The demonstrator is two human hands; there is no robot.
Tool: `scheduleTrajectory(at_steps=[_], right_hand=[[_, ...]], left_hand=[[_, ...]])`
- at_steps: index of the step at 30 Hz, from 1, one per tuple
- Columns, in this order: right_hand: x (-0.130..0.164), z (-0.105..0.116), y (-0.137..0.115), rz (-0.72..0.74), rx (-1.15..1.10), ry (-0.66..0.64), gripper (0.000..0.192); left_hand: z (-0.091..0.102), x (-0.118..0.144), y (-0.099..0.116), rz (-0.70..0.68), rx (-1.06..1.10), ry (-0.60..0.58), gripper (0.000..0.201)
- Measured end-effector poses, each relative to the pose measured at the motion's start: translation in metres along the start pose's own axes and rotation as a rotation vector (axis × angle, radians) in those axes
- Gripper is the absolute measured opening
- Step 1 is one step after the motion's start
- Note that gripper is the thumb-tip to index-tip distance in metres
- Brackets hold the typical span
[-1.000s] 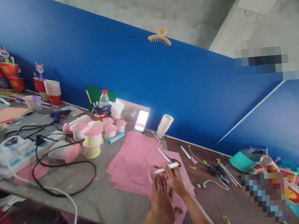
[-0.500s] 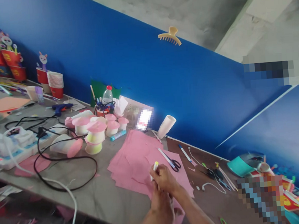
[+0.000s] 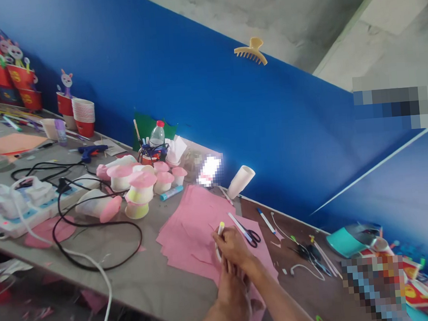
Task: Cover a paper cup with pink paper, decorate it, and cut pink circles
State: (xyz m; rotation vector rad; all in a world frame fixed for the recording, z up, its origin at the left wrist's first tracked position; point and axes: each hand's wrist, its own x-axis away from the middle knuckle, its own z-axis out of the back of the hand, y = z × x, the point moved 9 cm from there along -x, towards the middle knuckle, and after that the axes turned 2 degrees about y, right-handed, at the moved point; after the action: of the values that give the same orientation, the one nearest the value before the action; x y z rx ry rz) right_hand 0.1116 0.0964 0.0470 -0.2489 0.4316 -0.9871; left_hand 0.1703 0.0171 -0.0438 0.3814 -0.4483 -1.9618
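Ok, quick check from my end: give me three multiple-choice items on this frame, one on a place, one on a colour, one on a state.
1. Where do the scissors lie?
A. on the pink paper sheets, just right of the hands
B. inside a red cup
C. on the power strip

2. What colour is the cap of the water bottle?
A. blue
B. red
C. yellow

3. What is the right hand doing?
A. lying flat and open on the table
B. closed in a grip on a white marker
C. holding the glue gun

Answers:
1 A, the dark handles rest on the pink paper sheets beside the hands.
2 B, the cap shows red against the blue wall.
3 B, the fingers wrap the white marker, whose yellowish tip sticks up, above the left hand.
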Motion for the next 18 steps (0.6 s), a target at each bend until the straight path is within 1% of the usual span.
scheduleTrajectory(at_steps=[2, 6, 10, 14, 18], right_hand=[[-0.006, 0.001, 0.010, -0.047, -0.004, 0.025, 0.045], [-0.016, 0.005, 0.035, -0.154, -0.008, 0.086, 0.044], [-0.019, 0.015, 0.064, -0.259, -0.010, 0.158, 0.038], [-0.008, 0.027, 0.093, -0.360, -0.030, 0.220, 0.039], [0.013, 0.036, 0.116, -0.449, -0.063, 0.279, 0.046]], left_hand=[[0.005, 0.001, 0.000, 0.004, -0.022, -0.001, 0.076], [0.014, 0.004, 0.001, -0.005, -0.001, 0.036, 0.079], [0.015, 0.007, 0.000, -0.018, 0.011, 0.054, 0.075], [0.015, 0.007, -0.001, 0.005, 0.006, 0.046, 0.077], [0.021, 0.008, 0.001, 0.024, 0.024, 0.014, 0.080]])
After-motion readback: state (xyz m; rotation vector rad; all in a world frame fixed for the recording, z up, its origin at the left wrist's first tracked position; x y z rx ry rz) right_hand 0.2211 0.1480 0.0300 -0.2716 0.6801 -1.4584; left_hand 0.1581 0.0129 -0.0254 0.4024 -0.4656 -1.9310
